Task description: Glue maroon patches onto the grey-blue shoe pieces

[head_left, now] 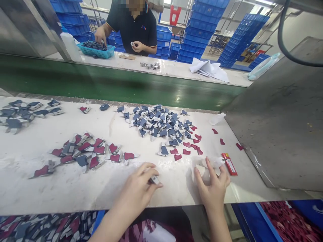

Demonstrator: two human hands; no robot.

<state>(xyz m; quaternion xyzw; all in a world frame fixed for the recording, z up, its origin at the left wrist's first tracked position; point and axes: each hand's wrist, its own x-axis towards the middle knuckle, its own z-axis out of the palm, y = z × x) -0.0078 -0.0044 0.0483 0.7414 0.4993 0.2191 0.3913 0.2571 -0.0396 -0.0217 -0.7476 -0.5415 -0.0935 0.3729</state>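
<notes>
My left hand (141, 188) is closed on a small grey-and-white plastic part (154, 179), pinched between thumb and fingers just above the white worktop (176, 191). To the right, my right hand (214, 183) has its fingers spread and curved over a whitish, partly see-through object (205, 171); its kind is not clear, and I cannot tell whether the fingers touch it. Close beside these fingers lies a small red packet (229, 164). Loose dark red flat pieces (186, 152) are scattered beyond the right hand. Left of my left hand sits a pile of grey parts with red faces (98, 149).
A heap of blue-and-white parts (158, 122) lies mid-table; more dark parts (17, 114) are at far left. Metal panel (282, 134) stands at right. Blue bins (262, 218) are below the table edge. Across a green-sided ledge (121, 85), a person (133, 27) handles parts near a turquoise basket (101, 52).
</notes>
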